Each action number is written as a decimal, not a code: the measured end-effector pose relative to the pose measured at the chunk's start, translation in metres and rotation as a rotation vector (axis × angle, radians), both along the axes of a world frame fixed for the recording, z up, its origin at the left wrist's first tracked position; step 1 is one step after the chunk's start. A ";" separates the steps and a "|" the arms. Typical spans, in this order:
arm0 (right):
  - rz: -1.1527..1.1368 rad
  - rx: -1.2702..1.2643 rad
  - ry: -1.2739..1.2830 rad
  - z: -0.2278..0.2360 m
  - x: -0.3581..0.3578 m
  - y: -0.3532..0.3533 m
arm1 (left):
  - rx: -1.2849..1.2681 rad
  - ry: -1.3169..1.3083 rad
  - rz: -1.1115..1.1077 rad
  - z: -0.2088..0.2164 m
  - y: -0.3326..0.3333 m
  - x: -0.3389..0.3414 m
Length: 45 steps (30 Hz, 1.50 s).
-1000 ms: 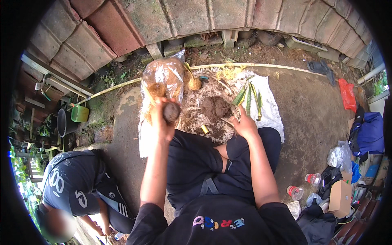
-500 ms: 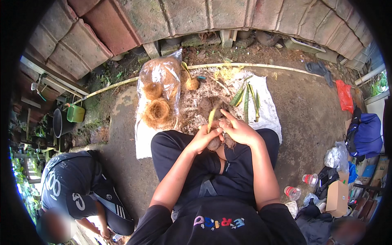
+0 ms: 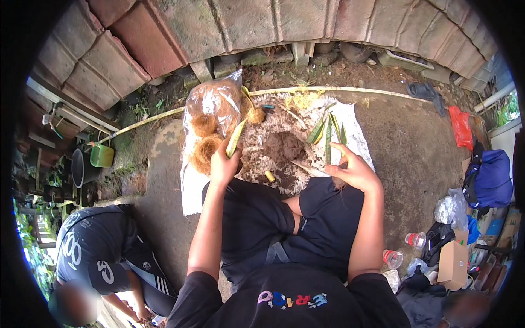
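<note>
My left hand (image 3: 223, 168) is closed around the base of a small snake plant, whose yellow-edged green leaf (image 3: 236, 138) points up and to the right. A dark clump at its base is mostly hidden by the fingers. Over my right knee, my right hand (image 3: 358, 172) curls round a brown soil ball (image 3: 339, 183) with thin root strands hanging from it. Between the hands lie a mound of dark soil (image 3: 284, 147) and a small yellow spool (image 3: 269, 176). Coconut-fibre nests (image 3: 208, 153) are beside my left hand. Loose snake plant leaves (image 3: 328, 136) lie beyond my right hand.
A white sack (image 3: 191, 197) is spread under these things. A clear plastic bag of fibre (image 3: 216, 101) and a fibre-wrapped plant (image 3: 255, 115) stand at its far left. Another person (image 3: 104, 240) crouches at left; plastic cups (image 3: 392, 258) and a cardboard box (image 3: 452, 265) are at right.
My hands have moved apart from the middle, the left going left with the plant and the right going right with the soil ball. The yellow spool now shows on the sack.
</note>
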State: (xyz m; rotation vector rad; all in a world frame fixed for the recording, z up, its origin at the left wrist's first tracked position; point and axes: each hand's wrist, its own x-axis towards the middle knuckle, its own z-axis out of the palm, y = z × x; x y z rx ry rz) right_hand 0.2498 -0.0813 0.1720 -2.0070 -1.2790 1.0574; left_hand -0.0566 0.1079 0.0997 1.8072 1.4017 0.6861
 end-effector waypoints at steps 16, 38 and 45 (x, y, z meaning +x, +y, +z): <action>0.415 0.328 0.160 -0.116 -0.106 0.036 | 0.012 -0.054 -0.748 0.123 -0.063 0.029; -0.297 0.432 -0.009 -0.119 -0.109 0.053 | -0.246 -0.061 -0.328 -0.023 -0.086 0.061; -0.044 0.257 -0.064 -0.150 -0.104 0.064 | -0.294 0.042 -0.336 -0.052 -0.088 0.046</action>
